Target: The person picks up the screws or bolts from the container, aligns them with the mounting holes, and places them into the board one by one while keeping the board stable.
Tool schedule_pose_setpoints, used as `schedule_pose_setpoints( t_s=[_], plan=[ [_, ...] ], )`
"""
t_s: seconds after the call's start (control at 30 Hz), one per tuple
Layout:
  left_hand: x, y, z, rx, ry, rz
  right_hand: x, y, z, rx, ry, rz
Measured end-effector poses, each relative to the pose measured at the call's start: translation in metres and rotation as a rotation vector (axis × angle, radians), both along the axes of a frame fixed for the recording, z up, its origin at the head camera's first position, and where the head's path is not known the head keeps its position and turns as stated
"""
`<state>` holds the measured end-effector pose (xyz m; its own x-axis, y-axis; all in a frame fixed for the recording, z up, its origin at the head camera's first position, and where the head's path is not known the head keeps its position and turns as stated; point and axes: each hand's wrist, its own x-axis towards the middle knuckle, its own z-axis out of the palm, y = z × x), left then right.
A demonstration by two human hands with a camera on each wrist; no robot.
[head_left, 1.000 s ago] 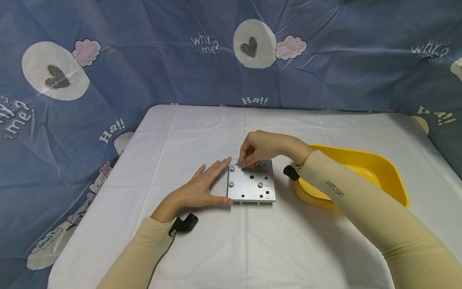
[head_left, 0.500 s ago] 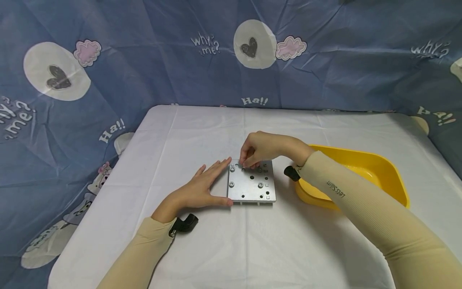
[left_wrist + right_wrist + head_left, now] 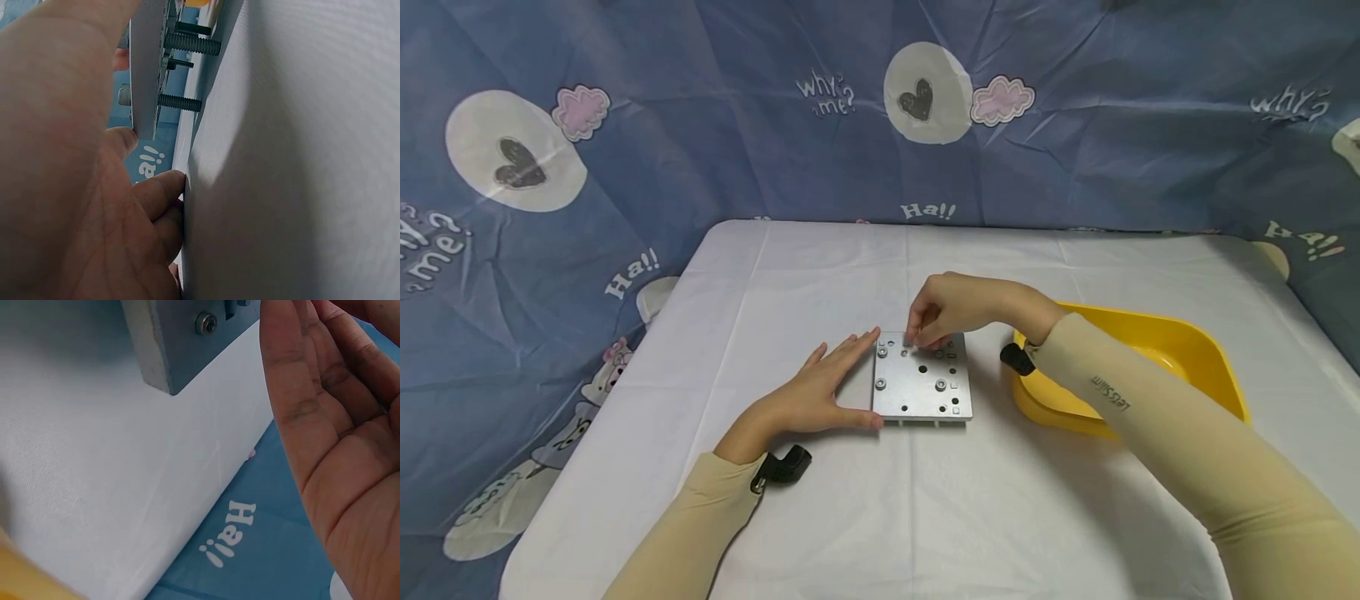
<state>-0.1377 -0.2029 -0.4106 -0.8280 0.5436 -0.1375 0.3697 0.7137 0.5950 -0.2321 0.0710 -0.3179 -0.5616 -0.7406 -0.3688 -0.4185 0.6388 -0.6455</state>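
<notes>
A silvery square metal plate lies on the white cloth, drilled with holes and fitted with several socket-head screws. Threaded screw shanks stick out beneath it in the left wrist view. My left hand is spread at the plate's left side, its thumb touching the near corner and a straight finger touching the far one. Over the plate's far edge, my right hand pinches a small grey metal part, mostly covered by the fingertips. Just below that part, a small round fitting sits in the plate.
A yellow tray stands to the right of the plate, partly under my right forearm. A blue printed cloth hangs behind the table. The white tablecloth stretches in front of the plate.
My right hand has shifted slightly to the right along the plate's far edge, uncovering the small round fitting. The left hand and the plate have stayed in place.
</notes>
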Motion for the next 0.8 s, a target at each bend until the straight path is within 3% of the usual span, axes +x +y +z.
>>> schedule_pose_setpoints(
  t_s=[0.8],
  plan=[
    [0.001, 0.002, 0.001, -0.006, 0.004, 0.006, -0.004, 0.038, 0.002, -0.016, -0.005, -0.058]
  ],
)
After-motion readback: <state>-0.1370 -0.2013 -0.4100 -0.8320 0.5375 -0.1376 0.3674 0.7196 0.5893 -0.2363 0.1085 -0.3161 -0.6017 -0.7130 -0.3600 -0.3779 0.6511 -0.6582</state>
